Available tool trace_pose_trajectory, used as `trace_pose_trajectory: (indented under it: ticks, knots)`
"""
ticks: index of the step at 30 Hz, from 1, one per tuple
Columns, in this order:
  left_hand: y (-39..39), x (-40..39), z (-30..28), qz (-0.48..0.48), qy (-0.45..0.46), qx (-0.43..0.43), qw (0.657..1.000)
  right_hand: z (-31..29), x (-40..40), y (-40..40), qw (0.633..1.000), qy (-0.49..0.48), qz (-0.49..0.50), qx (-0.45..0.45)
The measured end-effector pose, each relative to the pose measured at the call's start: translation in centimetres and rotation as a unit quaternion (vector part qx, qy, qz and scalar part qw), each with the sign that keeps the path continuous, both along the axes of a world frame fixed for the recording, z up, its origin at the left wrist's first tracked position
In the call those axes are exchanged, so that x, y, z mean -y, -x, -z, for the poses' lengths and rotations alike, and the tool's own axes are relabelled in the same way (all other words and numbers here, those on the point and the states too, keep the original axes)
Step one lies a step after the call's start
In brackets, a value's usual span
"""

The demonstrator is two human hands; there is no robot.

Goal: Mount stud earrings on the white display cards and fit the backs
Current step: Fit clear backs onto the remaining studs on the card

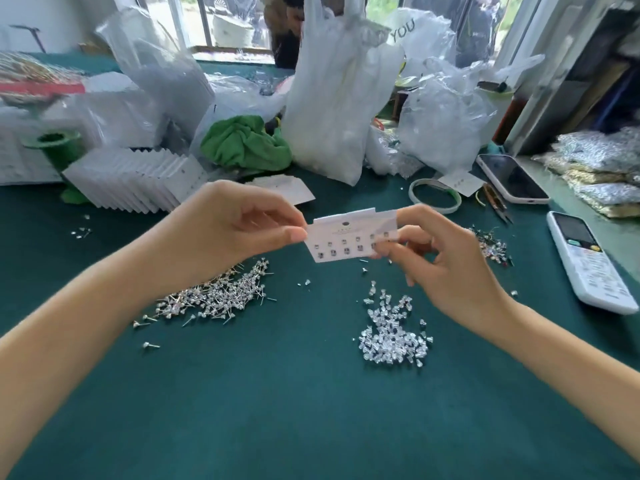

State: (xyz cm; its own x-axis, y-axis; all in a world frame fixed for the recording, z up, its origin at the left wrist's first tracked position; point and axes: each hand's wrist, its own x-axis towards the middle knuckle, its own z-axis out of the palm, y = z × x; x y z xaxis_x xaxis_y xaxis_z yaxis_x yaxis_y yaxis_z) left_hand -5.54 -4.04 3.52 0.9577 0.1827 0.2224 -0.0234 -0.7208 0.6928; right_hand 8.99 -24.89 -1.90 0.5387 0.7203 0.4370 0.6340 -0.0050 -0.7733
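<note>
Between the two hands, lifted above the green table, a white display card is held flat-on to the camera. The left hand pinches its left edge between thumb and curled fingers; the right hand pinches the right end, fingers bent over the last studs in the rows, and whether it also holds a back I cannot tell. Two rows of studs already sit in the card. Below the left grip lies the loose pile of stud earrings; below the right grip, the heap of clear backs. The risk, as I judge it, is bending the thin card: both pinches sit at its ends with nothing under the middle, so pressing a back on could buckle it, or a small back could slip and fall into the scatter.
</note>
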Motion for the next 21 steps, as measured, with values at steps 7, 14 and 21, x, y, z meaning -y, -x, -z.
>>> trace_pose_trajectory:
  ticks: [7, 14, 21]
  knots:
    - [0.4, -3.7, 0.3, -0.089, -0.059, 0.034, 0.994, -1.9, -6.7, -2.3, 0.988, 0.046, -0.089, -0.117]
    - [0.0, -7.6, 1.4, -0.222, -0.073, 0.035, 0.972, -2.2, -16.2, -5.0, 0.982, 0.163, -0.096, -0.024]
    - [-1.7, -10.6, 2.8, -0.321, -0.094, 0.012, 0.942, -2.1, -25.3, -4.4, 0.961, 0.248, -0.120, -0.035]
